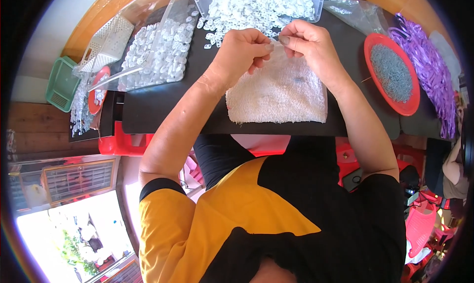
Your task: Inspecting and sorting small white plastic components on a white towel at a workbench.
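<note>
Over the far edge of a white towel (279, 98) my two hands work close together, fingertips almost touching. My left hand (243, 52) is closed in a pinch, its lower fingers curled. Thumb and forefinger of my right hand (308, 43) are pressed together too. Whatever sits between the fingertips is too small to make out. Just beyond them, small white plastic pieces with holes (232, 29) lie loose on the dark table (163, 113). Behind these stands a see-through bin (318, 4) heaped with the same kind of piece.
A see-through tray (133, 85) of white pieces lies left, near a white basket (109, 42), a green basket (60, 88) and a red dish (94, 108). To the right are a red plate (369, 56) of fine grey bits, purple ribbons (427, 71) and a plastic bag (358, 16).
</note>
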Tool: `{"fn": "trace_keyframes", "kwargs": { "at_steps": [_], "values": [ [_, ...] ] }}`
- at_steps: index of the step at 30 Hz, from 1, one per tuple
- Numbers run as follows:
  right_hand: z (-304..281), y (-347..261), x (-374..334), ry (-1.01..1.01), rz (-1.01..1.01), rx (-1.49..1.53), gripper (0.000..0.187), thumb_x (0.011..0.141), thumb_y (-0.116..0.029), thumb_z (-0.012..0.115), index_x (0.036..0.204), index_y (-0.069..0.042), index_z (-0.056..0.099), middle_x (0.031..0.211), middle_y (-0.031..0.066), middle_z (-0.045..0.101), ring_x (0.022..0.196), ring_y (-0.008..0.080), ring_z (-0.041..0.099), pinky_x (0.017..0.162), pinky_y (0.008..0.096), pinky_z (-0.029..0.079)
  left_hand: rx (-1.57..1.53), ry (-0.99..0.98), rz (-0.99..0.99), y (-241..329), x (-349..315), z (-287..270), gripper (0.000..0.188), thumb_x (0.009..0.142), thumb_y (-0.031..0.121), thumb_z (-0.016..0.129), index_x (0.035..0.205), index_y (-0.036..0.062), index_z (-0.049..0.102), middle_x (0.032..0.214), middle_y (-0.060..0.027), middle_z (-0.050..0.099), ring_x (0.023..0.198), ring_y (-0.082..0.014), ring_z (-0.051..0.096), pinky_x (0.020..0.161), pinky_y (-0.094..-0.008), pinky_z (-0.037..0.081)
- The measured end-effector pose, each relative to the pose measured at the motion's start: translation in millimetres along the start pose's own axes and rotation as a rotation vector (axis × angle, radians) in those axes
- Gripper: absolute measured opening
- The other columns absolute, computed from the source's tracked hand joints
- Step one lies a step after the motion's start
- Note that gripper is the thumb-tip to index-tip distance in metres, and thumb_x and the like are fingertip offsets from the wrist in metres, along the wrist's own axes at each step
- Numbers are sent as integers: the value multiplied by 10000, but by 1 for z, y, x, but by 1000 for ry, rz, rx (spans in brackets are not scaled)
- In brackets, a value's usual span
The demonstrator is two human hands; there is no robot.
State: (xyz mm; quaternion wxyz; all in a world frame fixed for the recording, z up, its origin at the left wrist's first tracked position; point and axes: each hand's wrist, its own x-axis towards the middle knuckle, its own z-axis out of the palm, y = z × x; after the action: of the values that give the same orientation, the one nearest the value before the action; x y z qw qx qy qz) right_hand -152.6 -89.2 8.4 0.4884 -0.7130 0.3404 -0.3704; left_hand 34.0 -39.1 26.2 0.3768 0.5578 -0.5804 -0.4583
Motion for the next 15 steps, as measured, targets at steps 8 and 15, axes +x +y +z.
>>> {"fn": "trace_keyframes", "kwargs": {
  "at_steps": [8,15],
  "values": [
    [2,4,-1,81,-86,101,51,860,-22,593,883,15,619,760,12,611,656,75,546,614,227,460,-396,59,-30,-5,1,28,141,880,102,635,897,-37,636,715,-69,614,565,-118,533,498,-243,410],
    [6,-7,-3,94,-46,143,45,878,-17,590,900,15,614,765,6,610,672,65,544,619,217,459,-703,119,-98,-13,0,22,141,891,111,632,897,-30,626,727,-67,607,568,-121,531,485,-249,400]
  ]
}}
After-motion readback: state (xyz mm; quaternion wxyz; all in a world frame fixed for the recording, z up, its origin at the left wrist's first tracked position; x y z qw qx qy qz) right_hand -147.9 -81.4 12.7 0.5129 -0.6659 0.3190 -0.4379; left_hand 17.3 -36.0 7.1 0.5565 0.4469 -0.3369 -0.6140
